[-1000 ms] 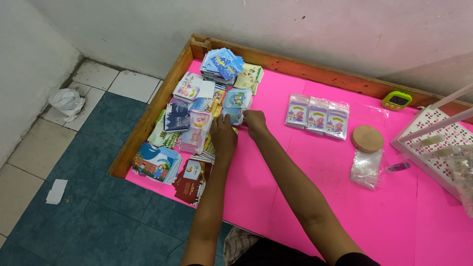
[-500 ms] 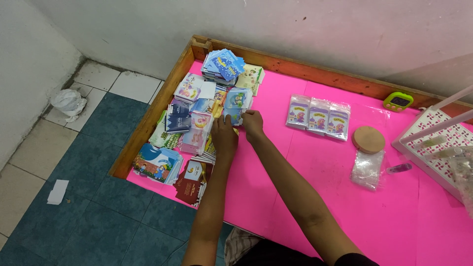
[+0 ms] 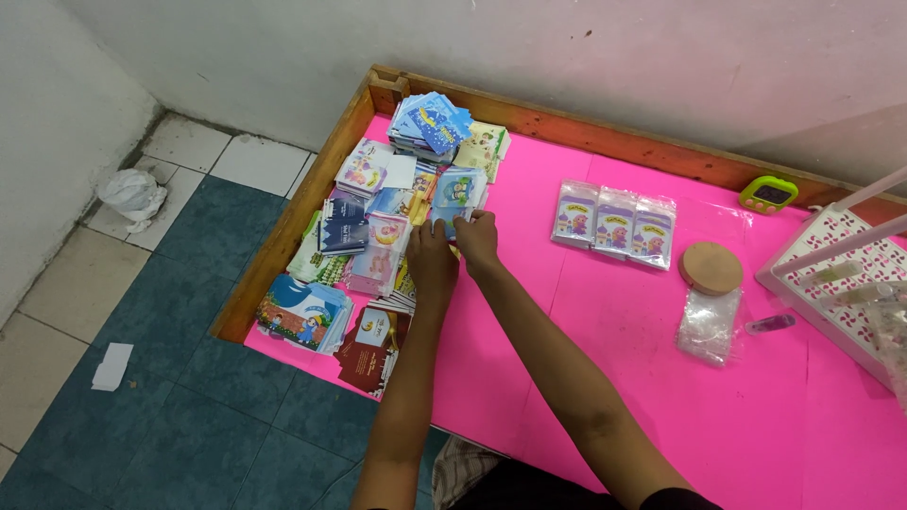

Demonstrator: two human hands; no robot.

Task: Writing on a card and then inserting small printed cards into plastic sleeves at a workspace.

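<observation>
Head view, looking down on a pink tabletop (image 3: 605, 378) framed by a wooden rim (image 3: 293, 236), which serves as the landmark. Left of the rim, on the tiled floor, a crumpled white bag (image 3: 132, 195) lies near the wall and a white paper scrap (image 3: 111, 366) lies well apart from it. Just inside the rim's left edge, stacks of small colourful printed packets (image 3: 368, 246) cover the pink surface, with a blue pile (image 3: 430, 123) in the far corner. At the right edge of those stacks the left hand (image 3: 431, 264) and the right hand (image 3: 477, 241) meet, fingers narrowed together on a small light-blue packet (image 3: 452, 219) that both pinch just above the stacks. Further right on the pink, three clear sachets (image 3: 614, 225) lie side by side, then a round wooden lid (image 3: 710, 268) with a clear plastic bag (image 3: 709, 326) just below it. A green timer (image 3: 767, 195) sits against the far rim, and a white perforated basket (image 3: 841, 283) stands at the right end.
</observation>
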